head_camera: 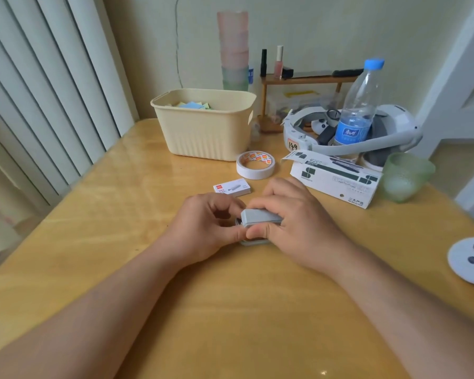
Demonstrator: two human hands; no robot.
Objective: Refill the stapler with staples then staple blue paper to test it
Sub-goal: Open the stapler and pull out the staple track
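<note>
A small grey stapler sits on the wooden table between both hands. My right hand wraps over its right end, thumb pressed on the front side. My left hand pinches its left end, where a bit of metal shows. A small white staple box lies flat just behind my left hand. Blue and green paper sheets show inside the cream basket at the back.
A tape roll and a white green-printed carton lie behind my hands. Farther back right stand a water bottle, a white headset and a green cup. A white disc sits at the right edge.
</note>
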